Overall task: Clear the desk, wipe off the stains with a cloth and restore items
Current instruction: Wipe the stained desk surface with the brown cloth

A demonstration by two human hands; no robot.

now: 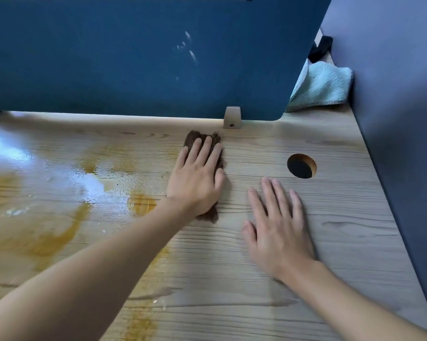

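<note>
A brown cloth [192, 137] lies flat on the wooden desk [330, 242] near the blue divider. My left hand [197, 178] presses on the cloth with straight fingers spread over it. My right hand [278, 225] rests flat on the bare wood just to the right, fingers straight, holding nothing. Orange-brown stains [59, 232] and a wet shiny patch [84, 183] cover the left half of the desk, and a streak of stain [141, 323] runs toward the front edge.
A blue felt divider [133, 57] stands along the back on a small wooden foot [232, 117]. A round cable hole [301, 166] sits right of the cloth. A light green towel [323, 87] lies behind the divider's right end. A grey partition [399, 107] bounds the right side.
</note>
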